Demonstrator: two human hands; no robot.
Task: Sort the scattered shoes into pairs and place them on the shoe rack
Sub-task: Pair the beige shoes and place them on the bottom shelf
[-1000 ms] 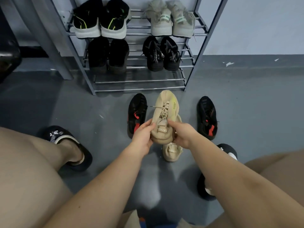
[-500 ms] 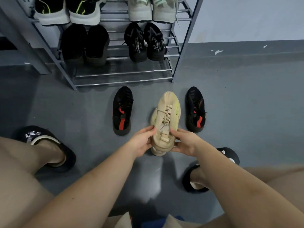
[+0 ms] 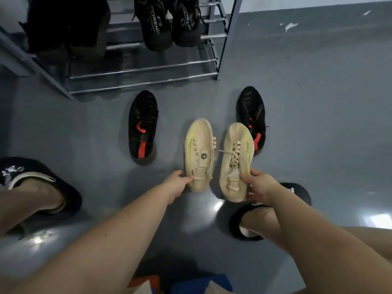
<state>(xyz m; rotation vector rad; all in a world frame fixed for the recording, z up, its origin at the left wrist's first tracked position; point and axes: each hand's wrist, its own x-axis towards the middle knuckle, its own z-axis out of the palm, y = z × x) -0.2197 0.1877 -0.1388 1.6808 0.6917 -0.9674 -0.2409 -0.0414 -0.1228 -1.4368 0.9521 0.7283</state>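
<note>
Both grips are occupied: left hand [image 3: 177, 183] pinches the heel end of the left beige sneaker [image 3: 199, 153], thumb on top at the collar; right hand [image 3: 259, 185] holds the heel of the right beige sneaker [image 3: 236, 160], fingers curled round its outer side. The two beige sneakers sit side by side, toes pointing toward the shoe rack [image 3: 220, 37], nearly parallel, a narrow gap between them. A lace end from the right one reaches across toward the left one. Whether the soles rest on the floor [image 3: 318, 102] or are lifted just off it cannot be told.

Two black sneakers with red accents lie on the floor, apart from each other: one [image 3: 143, 126] to the left of the beige pair, one [image 3: 252, 117] to the right, partly behind the right beige toe. Both point toward the rack.

Rack: lowest tier of metal bars carries no shoe in the visible part. Tier above holds a black lettered pair [image 3: 167, 22] toward the right and a dark pair [image 3: 70, 24] toward the left, both cut off by the frame top.

Person's feet are in black slippers, left [image 3: 40, 187] and right [image 3: 294, 192], flanking the work area.
</note>
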